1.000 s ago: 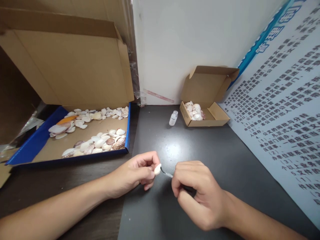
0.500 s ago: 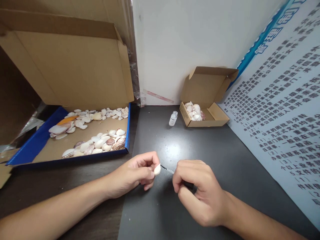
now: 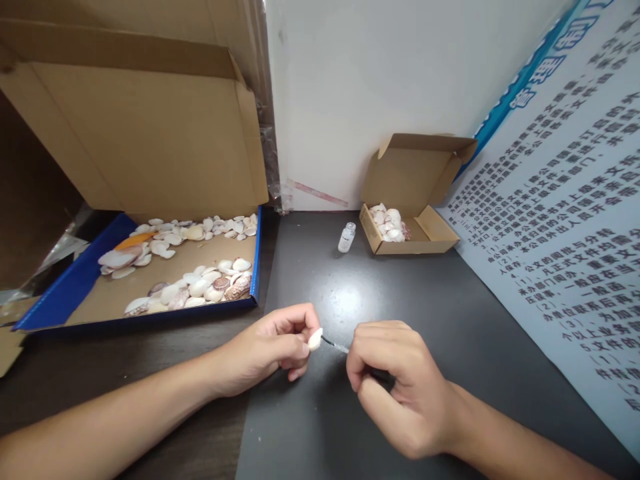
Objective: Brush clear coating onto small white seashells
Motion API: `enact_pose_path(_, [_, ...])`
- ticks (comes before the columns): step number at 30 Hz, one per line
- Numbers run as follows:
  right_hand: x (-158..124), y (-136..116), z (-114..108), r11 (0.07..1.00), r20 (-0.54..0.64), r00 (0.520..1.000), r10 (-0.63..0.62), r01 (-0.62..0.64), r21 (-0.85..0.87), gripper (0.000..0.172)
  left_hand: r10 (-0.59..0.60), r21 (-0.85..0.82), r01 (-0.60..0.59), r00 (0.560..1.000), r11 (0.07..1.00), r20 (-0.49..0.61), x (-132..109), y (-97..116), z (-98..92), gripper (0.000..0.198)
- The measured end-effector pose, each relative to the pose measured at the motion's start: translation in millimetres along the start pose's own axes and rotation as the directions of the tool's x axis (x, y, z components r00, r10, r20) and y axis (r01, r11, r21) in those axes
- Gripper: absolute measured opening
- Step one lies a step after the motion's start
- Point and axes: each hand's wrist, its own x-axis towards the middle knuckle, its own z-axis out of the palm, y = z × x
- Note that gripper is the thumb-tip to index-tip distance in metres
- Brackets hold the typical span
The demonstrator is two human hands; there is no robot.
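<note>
A small white seashell [image 3: 315, 340] is pinched between the thumb and fingers of my left hand [image 3: 280, 345]. My right hand [image 3: 400, 383] is closed around the dark handle of a thin brush [image 3: 336, 345]; most of the handle is hidden in the fist. The brush's dark tip meets the right edge of the shell. Beyond both hands, a small clear glass bottle [image 3: 346, 238] with a white label stands upright and uncapped on the dark grey table mat [image 3: 305, 273].
On the left lies an open blue-edged cardboard box [image 3: 90, 303] with many shells [image 3: 200, 287] in two groups. A smaller open cardboard box [image 3: 415, 248] at the back right holds white shells [image 3: 390, 223]. A printed poster [image 3: 565, 220] leans along the right side.
The brush tip has shifted slightly down along the shell's edge, and my right hand has moved a touch to the right. My left hand keeps its place.
</note>
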Motion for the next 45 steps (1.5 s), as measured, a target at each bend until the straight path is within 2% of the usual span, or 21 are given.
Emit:
enact_pose_path(4, [-1.1,1.2,0.3,1.000,-0.049,0.999,0.002,-0.002,-0.009,0.017,0.004,0.007,-0.004,1.000,1.000,0.015,0.3,-1.2,-1.8,0.015])
enact_pose_path(12, [-1.5,1.6,2.9,0.999,0.050,0.999,-0.005,0.003,0.038,0.015,-0.005,-0.002,0.005,1.000,1.000,0.005,-0.9,0.1,-1.2,0.013])
enact_pose_path(18, [-1.8,3.6,1.0,1.000,-0.016,1.000,0.011,-0.011,0.006,0.017,-0.007,0.005,0.007,1.000,1.000,-0.005,0.1,0.5,-0.4,0.013])
enact_pose_path(24, [-1.3,1.9,1.8,0.999,0.101,0.995,0.001,-0.005,0.035,0.016,-0.016,-0.006,0.016,1.000,1.000,-0.017,-0.5,0.2,0.3,0.015])
enact_pose_path(30, [-0.3,0.3,-3.0,0.997,0.055,0.998,0.007,-0.011,0.072,0.015,-0.028,-0.070,0.024,0.998,0.997,-0.054,1.1,2.3,3.3,0.019])
enact_pose_path(35, [0.9,11.6,-9.5,0.975,0.054,0.981,0.186,-0.191,0.114,0.013,-0.061,-0.213,0.026,0.985,0.977,-0.162,5.1,9.6,9.2,0.009])
enact_pose_path(38, [6.7,21.6,-11.3,0.921,-0.001,0.943,0.333,-0.325,0.216,0.010,-0.066,-0.272,0.012,0.980,0.962,-0.187,11.5,15.8,13.9,0.009])
enact_pose_path(41, [21.6,27.4,-17.5,0.866,-0.059,0.905,0.422,-0.382,0.323,0.008,-0.030,-0.362,-0.040,0.982,0.931,-0.187,22.0,23.2,16.0,0.012])
enact_pose_path(43, [35.8,28.0,-25.9,0.861,-0.030,0.904,0.427,-0.397,0.318,0.008,-0.012,-0.418,-0.071,0.981,0.905,-0.192,29.5,27.6,14.6,0.013])
enact_pose_path(45, [49.3,28.2,-34.4,0.853,0.069,0.908,0.413,-0.412,0.321,0.007,-0.005,-0.440,-0.085,0.980,0.894,-0.199,35.1,30.0,11.1,0.011])
